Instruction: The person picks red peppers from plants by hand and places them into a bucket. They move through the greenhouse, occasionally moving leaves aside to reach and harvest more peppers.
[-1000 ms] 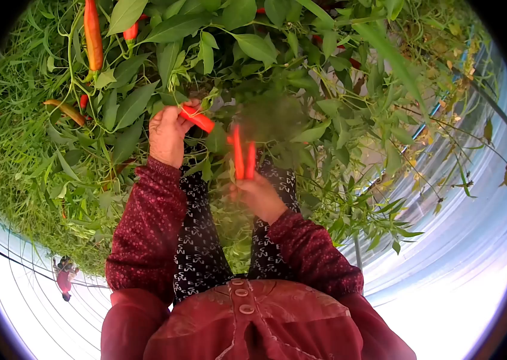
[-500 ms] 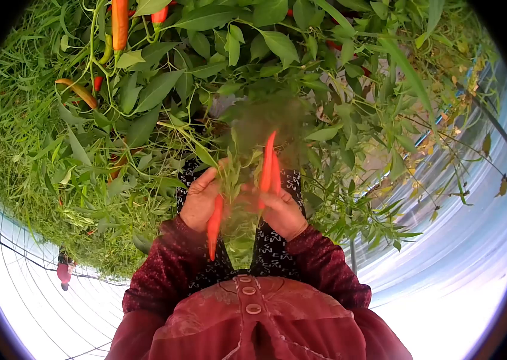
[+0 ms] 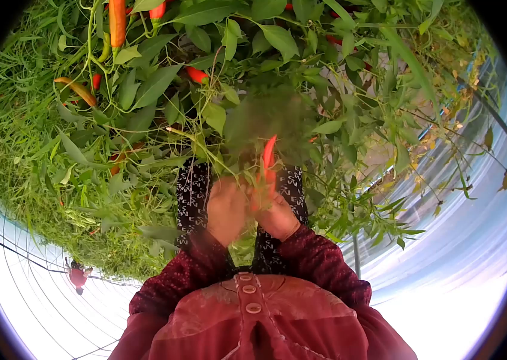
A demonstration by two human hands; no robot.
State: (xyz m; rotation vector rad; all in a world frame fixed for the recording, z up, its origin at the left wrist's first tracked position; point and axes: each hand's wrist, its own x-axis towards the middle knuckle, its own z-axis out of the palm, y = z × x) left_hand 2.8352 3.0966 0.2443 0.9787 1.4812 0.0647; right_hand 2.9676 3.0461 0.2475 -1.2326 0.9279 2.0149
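Observation:
My right hand (image 3: 280,217) is closed around red chili peppers (image 3: 269,161) whose tips point up, away from my body. Close beside it on the left, my left hand (image 3: 227,211) is smeared by motion, and I cannot make out its fingers or what they hold. Green stems and leaves (image 3: 214,117) of the pepper plant hang just above both hands. Further up, a red pepper (image 3: 196,75) shows among the leaves.
An orange pepper (image 3: 117,23) and a curved orange-green one (image 3: 77,90) hang at the upper left. Patterned trousers (image 3: 192,201) show below the plant. Another person (image 3: 77,276) is far off at the lower left. A metal pole (image 3: 356,257) stands at the right.
My left hand has moved right, up against my right hand, and the pepper that hung below it no longer shows there. A red pepper has come into view among the upper leaves.

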